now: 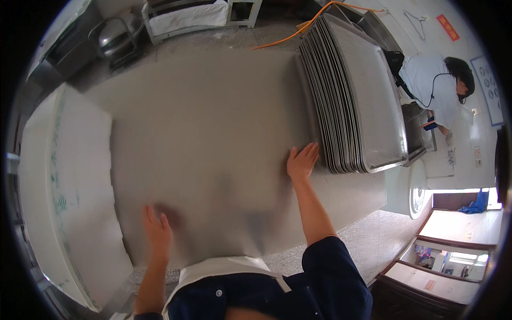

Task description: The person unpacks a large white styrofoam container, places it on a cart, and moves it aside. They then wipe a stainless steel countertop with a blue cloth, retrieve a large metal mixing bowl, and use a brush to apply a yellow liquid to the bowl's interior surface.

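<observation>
In front of me is a stainless steel worktable (208, 132) with a dull, softly reflecting top. My left hand (158, 232) holds nothing; its thumb is apart from its fingers, and it is over the table's near left part. Left of it stands a large white block or box (86, 192) bearing green writing, its material unclear. My right hand (303, 163), also holding nothing, is spread beside the near end of a tall stack of metal baking trays (340, 96). Whether its fingertips touch the trays or the tabletop is hard to tell.
Beyond the stack, a person (430, 84) in white clothing and a dark cap stands near the tiled wall. A pale round bin (416, 190) is right of the table. An orange hose or cable (280, 42) runs behind it. A metal appliance (120, 38) stands far left.
</observation>
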The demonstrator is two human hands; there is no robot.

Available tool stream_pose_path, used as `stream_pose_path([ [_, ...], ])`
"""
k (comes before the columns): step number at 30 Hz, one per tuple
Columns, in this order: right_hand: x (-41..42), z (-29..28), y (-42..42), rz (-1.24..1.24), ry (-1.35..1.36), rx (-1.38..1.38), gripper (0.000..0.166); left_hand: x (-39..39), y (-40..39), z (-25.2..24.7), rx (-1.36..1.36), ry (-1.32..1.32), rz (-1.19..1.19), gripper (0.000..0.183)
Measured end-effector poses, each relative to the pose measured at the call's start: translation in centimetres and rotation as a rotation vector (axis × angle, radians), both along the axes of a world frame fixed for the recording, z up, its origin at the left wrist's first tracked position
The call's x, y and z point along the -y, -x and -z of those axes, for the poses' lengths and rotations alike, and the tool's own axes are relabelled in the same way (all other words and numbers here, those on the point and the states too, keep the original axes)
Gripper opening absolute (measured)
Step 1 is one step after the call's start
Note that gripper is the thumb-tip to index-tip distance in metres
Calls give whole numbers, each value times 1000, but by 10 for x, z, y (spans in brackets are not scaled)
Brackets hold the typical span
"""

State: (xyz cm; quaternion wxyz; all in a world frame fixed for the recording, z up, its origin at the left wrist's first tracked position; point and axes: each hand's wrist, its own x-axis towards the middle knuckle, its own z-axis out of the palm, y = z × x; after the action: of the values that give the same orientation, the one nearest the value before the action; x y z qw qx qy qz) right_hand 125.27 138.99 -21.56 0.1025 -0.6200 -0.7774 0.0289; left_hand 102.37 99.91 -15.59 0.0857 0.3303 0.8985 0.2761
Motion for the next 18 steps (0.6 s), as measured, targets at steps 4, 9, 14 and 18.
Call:
stream_pose_path([
  [4, -42, 19, 44, 332, 94, 101, 72, -12, -16, 54, -292, 248, -42, 56],
  [9, -165, 31, 101, 262, 15, 12, 74, -18, -39, 55, -300, 321, 6, 59],
  [14, -242, 14, 176, 389, 29, -33, 76, -30, -67, 45, -245, 301, -6, 60],
  [18, -284, 16, 204, 441, 41, -50, 76, -41, -74, 39, -239, 338, -38, 61],
])
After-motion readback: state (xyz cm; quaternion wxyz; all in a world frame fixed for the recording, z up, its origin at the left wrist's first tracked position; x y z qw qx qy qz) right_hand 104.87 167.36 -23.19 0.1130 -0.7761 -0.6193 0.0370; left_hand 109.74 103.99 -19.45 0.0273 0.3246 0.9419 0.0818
